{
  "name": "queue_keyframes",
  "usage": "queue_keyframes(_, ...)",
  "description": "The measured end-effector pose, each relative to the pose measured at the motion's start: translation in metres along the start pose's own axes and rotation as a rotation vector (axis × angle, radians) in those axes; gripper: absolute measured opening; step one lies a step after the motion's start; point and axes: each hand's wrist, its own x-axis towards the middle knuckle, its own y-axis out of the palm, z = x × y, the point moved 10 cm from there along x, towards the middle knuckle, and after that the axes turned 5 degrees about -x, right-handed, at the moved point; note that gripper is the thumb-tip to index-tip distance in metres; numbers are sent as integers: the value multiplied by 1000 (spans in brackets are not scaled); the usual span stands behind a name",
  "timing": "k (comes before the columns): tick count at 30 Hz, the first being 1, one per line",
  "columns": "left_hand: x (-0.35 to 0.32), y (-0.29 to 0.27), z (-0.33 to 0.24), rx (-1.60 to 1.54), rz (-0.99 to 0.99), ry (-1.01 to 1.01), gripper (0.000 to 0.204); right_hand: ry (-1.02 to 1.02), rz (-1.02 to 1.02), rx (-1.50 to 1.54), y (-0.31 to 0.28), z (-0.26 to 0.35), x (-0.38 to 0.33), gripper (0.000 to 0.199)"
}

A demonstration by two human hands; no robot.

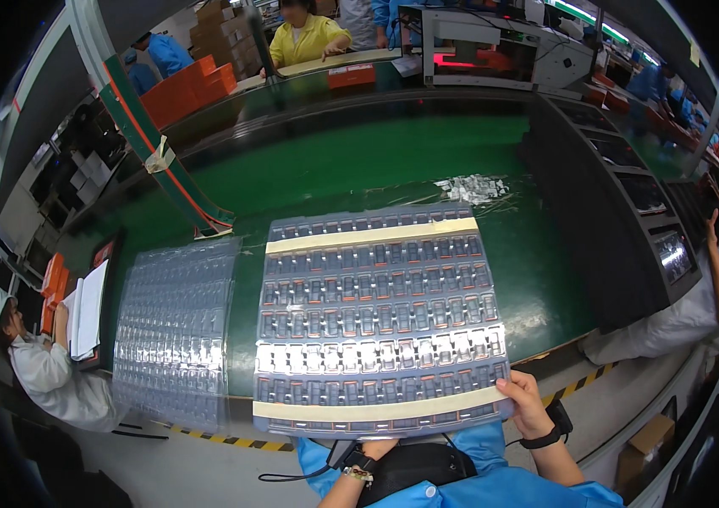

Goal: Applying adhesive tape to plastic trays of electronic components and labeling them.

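Observation:
In front of me is a wide blister tray (376, 322) of bluish-grey plastic with rows of small rectangular pockets; orange edges show in many of them. One cream tape strip (359, 236) crosses its far end and another tape strip (376, 410) its near end. My right hand (528, 408) pinches the near right corner, thumb on top and fingers beneath. Under the near edge is my left hand (379, 447), with its fingers hidden by the tray. To the left lies a stack of clear blister trays (175, 330), touched by neither hand.
The green worktable (385, 148) has a metal post (152, 152) at left and black racks with screens (622, 186) at right. Crumpled clear plastic (478, 190) lies beyond the tray. Co-workers sit left (55, 372), far side (304, 38) and right (689, 305).

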Motion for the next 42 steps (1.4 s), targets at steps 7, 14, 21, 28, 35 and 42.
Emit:
queue_keyframes(7, -22, -18, 32, -46, 23, 35, 38, -50, -48, -39, -7, 2, 2, 25)
queue_keyframes(14, -38, -51, 54, 177, -178, 26, 40, -105, -128, -20, -14, 10, 5, 25)
queue_keyframes(21, -58, -86, 95, 167, -356, -112, 38, -147, -201, -40, -21, 22, 6, 25)
queue_keyframes(28, -75, -132, 126, -472, -497, -310, 36, -211, -309, 22, -28, 26, 4, 24)
queue_keyframes(35, -65, -197, 65, -662, -617, -138, 24, -236, -375, 22, -30, 26, 4, 22)
queue_keyframes(42, -72, -231, 83, -754, -700, -101, 12, -240, -335, 36, -37, 24, 7, 20)
